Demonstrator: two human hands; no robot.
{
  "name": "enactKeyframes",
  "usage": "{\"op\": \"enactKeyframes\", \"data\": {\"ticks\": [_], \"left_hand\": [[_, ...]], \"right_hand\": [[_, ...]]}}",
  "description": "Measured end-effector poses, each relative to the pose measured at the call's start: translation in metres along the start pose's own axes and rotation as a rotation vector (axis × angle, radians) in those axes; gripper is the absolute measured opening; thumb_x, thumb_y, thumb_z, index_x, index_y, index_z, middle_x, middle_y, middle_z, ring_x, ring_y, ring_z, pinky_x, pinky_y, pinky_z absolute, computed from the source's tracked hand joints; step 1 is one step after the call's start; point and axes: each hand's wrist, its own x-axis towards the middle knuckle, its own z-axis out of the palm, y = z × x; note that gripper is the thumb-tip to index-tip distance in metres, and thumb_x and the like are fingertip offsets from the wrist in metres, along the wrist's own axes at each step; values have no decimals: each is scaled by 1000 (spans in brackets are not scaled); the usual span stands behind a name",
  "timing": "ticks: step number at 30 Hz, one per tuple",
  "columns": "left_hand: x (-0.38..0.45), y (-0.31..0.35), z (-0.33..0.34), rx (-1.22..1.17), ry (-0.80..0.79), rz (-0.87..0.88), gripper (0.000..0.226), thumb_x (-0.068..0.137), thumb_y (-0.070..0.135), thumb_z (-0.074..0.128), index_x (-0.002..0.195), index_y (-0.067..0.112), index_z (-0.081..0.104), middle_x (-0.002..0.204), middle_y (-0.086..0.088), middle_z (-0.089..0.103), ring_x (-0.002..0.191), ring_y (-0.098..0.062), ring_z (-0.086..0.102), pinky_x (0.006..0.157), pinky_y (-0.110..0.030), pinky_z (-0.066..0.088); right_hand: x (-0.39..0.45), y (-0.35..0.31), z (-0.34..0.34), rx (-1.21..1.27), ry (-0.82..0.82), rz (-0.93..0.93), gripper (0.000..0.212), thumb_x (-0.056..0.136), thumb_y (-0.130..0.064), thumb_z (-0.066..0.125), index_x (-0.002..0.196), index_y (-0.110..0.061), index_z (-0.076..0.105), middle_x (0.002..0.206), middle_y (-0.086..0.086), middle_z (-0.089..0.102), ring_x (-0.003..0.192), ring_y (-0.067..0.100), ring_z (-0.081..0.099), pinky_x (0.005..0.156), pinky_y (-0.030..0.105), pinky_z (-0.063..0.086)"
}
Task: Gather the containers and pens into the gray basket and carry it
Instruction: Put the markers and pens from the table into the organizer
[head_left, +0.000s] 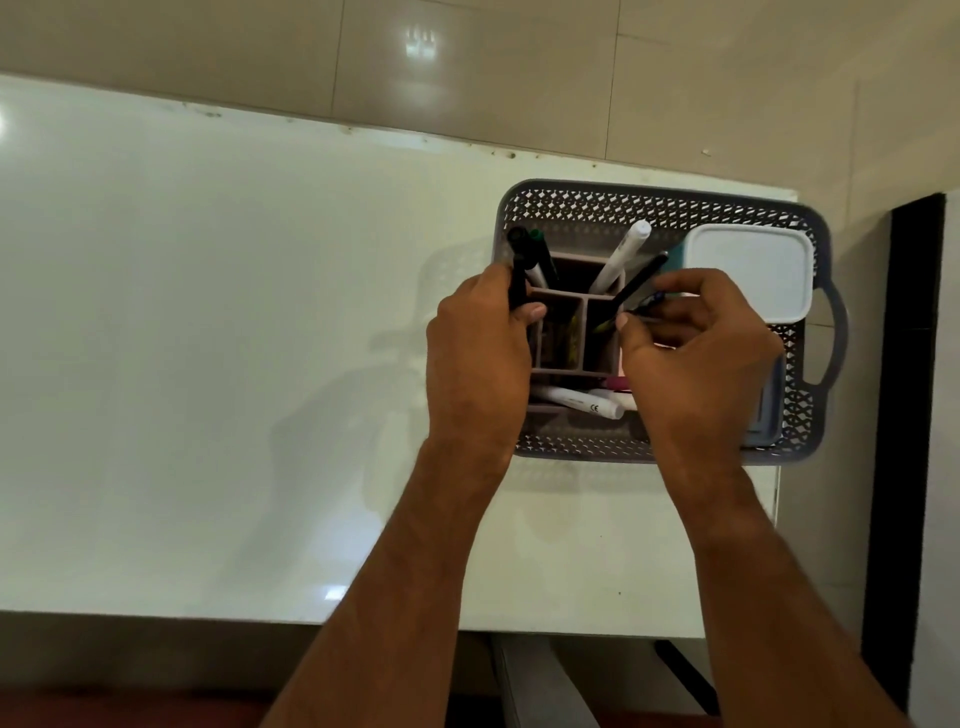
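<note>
Both forearms reach over the white table (208, 364) to the gray basket (649, 202) at its right end, left hand (478, 353) gripping black markers (517, 270), right hand (696, 353) pinching a thin pen (647, 304) above the divided holder (576, 332).

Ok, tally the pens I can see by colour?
Black pens: 2
White markers: 2
Green-capped marker: 1
Pink marker: 1
Blue-tipped pen: 1
Total: 7 visible; more may be hidden.
</note>
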Motion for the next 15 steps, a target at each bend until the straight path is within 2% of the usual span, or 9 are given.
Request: {"op": "enactKeyframes", "data": {"ticks": [3,5,8,12,15], "left_hand": [[2,-1,0,59,-6,-17,18,97,20,66,114,14,70,104,-3,76,88,-21,70,80,-36,60],[3,-1,2,79,10,-10,19,96,21,68,114,15,71,106,-1,76,89,-19,69,78,-31,57],[2,-2,3,54,57,1,19,94,22,71,112,16,71,105,0,76,90,-16,70,79,-25,55],[-2,-9,1,-46,144,22,19,94,23,73,111,16,71,102,3,74,81,-13,70,78,-31,61],[-3,-16,-2,-172,285,1,21,95,25,71,113,14,71,104,8,73,78,-4,67,74,-12,54]], "right_hand": [[1,1,1,-2,-11,9,30,81,-7,83,107,-12,69,84,-8,71,74,-1,73,68,20,63],[2,1,1,7,-20,16,32,81,-8,84,109,-12,68,84,-7,71,75,0,73,69,21,63],[3,2,-1,24,-23,15,37,81,-13,85,113,-11,68,87,-6,72,77,0,73,68,15,61],[1,8,-9,55,1,-19,35,85,-19,83,115,-10,68,92,-5,74,81,-5,72,69,6,56],[3,22,-22,83,54,-105,26,92,-22,77,112,-6,70,96,-1,74,86,-3,72,76,9,56]]}}
